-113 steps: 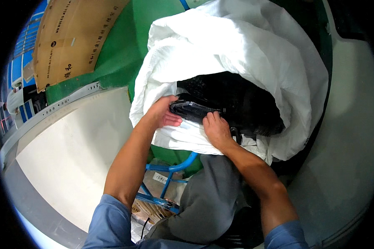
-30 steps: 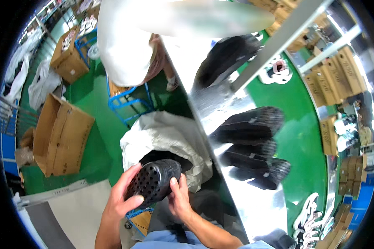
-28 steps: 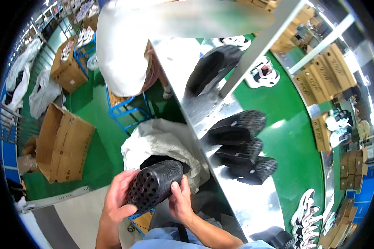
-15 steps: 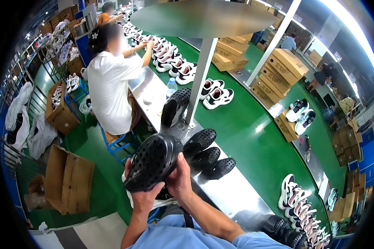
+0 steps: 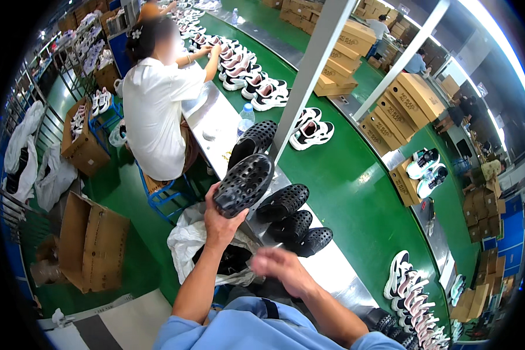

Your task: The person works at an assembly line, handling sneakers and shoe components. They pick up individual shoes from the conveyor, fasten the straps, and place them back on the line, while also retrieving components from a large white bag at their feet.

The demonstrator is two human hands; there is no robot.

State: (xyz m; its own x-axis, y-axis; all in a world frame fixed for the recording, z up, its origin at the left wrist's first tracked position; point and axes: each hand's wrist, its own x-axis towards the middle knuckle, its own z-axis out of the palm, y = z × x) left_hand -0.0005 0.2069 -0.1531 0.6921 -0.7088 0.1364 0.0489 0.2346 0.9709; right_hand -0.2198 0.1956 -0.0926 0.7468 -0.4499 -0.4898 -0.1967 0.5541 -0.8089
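Note:
My left hand [image 5: 217, 224] grips a black clog [image 5: 245, 182] full of round holes, holding it up over the near edge of the metal bench. Away from that clog, my right hand [image 5: 281, 271] is smeared by motion, so its fingers do not show clearly. Just left of it, a white sack [image 5: 188, 236] gapes around dark contents that I cannot make out well. Beyond the held clog, another black clog [image 5: 256, 140] stands on the bench by a white post. Several more, including one black clog [image 5: 284, 202], sit in a row to the right.
A green conveyor [image 5: 356, 198] runs beyond the metal bench [image 5: 332, 274], carrying several sneakers [image 5: 312, 135] and shoe boxes [image 5: 402, 105]. A white post [image 5: 312, 76] rises from the bench near a water bottle [image 5: 247, 116]. A co-worker in a white shirt [image 5: 160, 116] sits at left, behind an open carton [image 5: 96, 248].
My right hand has let go of the clog and moved down and right. My left hand has carried the clog up and away, toward the clog by the post.

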